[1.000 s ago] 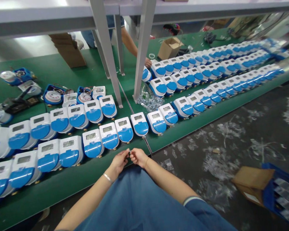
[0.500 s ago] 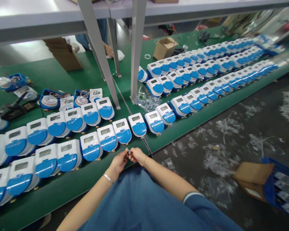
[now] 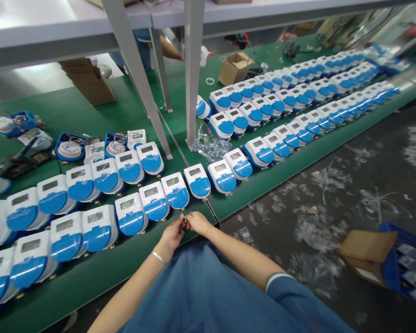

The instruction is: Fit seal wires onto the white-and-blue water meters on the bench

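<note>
My left hand (image 3: 174, 232) and my right hand (image 3: 198, 223) meet at the front edge of the green bench, fingertips pinched together. Between them is something tiny and dark, too small to name. Just beyond my fingers stands a white-and-blue meter (image 3: 197, 181) with a small display window, and another meter (image 3: 175, 190) is at its left. Neither hand touches them. Past these, a clear plastic bag of small parts (image 3: 211, 144) lies by the foot of a shelf post.
Rows of similar meters stretch along the green bench (image 3: 180, 115) both ways. Grey posts (image 3: 193, 69) hold up a shelf. Opened meters (image 3: 69, 148) and a cardboard box (image 3: 235, 68) sit farther back. Plastic scraps and a blue crate (image 3: 395, 273) are on the floor at right.
My hands stay pinched together in nearly the same place. Across the bench, a co-worker's arm has moved right with something white, now partly behind a post. The view has shifted slightly.
</note>
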Tool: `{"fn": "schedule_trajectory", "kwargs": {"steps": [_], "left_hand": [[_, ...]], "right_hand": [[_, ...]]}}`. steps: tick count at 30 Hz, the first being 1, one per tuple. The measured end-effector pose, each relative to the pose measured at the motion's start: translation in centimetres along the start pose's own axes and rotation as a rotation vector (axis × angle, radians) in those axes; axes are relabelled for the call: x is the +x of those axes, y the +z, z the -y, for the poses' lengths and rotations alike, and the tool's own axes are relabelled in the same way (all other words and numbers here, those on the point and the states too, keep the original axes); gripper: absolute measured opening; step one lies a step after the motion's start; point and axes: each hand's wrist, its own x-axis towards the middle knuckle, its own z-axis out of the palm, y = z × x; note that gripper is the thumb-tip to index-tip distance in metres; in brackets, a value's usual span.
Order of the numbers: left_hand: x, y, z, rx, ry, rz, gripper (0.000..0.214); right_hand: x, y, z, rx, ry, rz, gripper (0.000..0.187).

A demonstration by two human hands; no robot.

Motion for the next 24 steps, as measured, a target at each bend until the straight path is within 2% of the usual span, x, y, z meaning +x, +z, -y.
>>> {"fn": "schedule_trajectory", "kwargs": {"steps": [1, 3, 5, 6, 10, 13, 16, 19, 21, 24], "left_hand": [[0.0, 0.1, 0.0, -0.014, -0.003, -0.011, 0.011], [0.0, 0.3, -0.1, -0.047, 0.000, -0.038, 0.009], [0.1, 0.5, -0.1, -0.067, 0.004, -0.052, 0.008], [0.1, 0.6, -0.1, -0.071, 0.005, -0.054, 0.008], [0.5, 0.7, -0.1, -0.039, 0.025, -0.027, 0.013], [0.4, 0.7, -0.4, 0.006, 0.043, -0.024, 0.014], [-0.2, 0.8, -0.9, 0.060, -0.019, -0.055, 0.019], [-0.6, 0.9, -1.4, 0.074, -0.079, -0.096, 0.027], [-0.7, 0.9, -1.5, 0.067, -0.095, -0.093, 0.027], [-0.2, 0.9, -1.3, 0.041, -0.099, -0.073, 0.021]], "right_hand": [[-0.3, -0.1, -0.3, -0.132, -0.086, -0.058, 0.016], [-0.6, -0.1, -0.9, -0.590, -0.317, -0.206, 0.012], [-0.5, 0.1, -1.2, -0.883, -0.439, -0.284, 0.014], [-0.1, 0.2, -1.3, -0.871, -0.417, -0.293, 0.016], [1.7, 1.1, -0.9, -0.507, -0.189, -0.262, 0.033], [2.2, 1.4, -0.7, -0.462, -0.155, -0.252, 0.036], [1.2, 1.1, -0.9, -0.640, -0.300, -0.339, 0.032], [-0.2, 0.5, -1.3, -1.037, -0.466, -0.378, 0.027], [-0.7, 0.3, -1.3, -1.192, -0.495, -0.345, 0.026], [-0.6, 0.1, -0.6, -1.135, -0.424, -0.292, 0.024]]}}
